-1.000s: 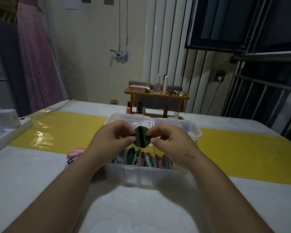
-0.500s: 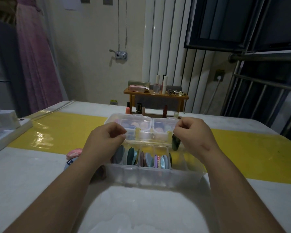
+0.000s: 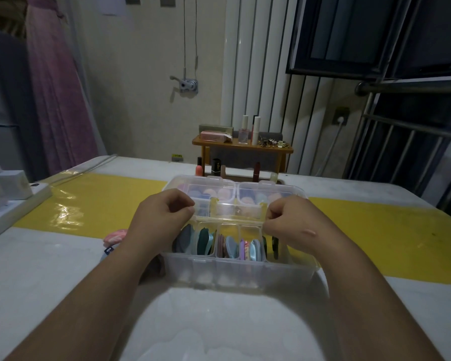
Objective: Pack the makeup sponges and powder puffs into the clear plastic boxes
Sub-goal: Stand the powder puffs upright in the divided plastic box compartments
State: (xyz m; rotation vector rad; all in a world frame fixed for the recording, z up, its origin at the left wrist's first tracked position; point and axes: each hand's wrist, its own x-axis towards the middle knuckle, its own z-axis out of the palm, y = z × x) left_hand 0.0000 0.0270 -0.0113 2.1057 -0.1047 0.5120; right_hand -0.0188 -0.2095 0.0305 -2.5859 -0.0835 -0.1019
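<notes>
1. Head view: front clear box (image 3: pixel 240 272) sits open on the table (image 3: pixel 50 277), right in front of the person.
2. Its compartments hold powder puffs (image 3: pixel 203 242) standing on edge: grey, green, pink, blue, purple.
3. One dark green puff (image 3: pixel 275 246) stands in the rightmost compartment, just under the right hand (image 3: pixel 294 220).
4. Right hand: fingers curled over that end of the box. Can't tell whether it has hold of the puff.
5. Left hand (image 3: pixel 164 217): fingers curled in, thumb against forefinger, over the left end of the box. Nothing visible in it.
6. Rear clear box (image 3: pixel 232 188) touches the front one. Pastel sponges (image 3: pixel 221 194) show through it.
7. Pink item (image 3: pixel 115 235) lies on the table left of the box, too blurred to identify.
8. Power strip (image 3: pixel 11 204) at far left. Small wooden shelf (image 3: pixel 242 148) with bottles behind.
</notes>
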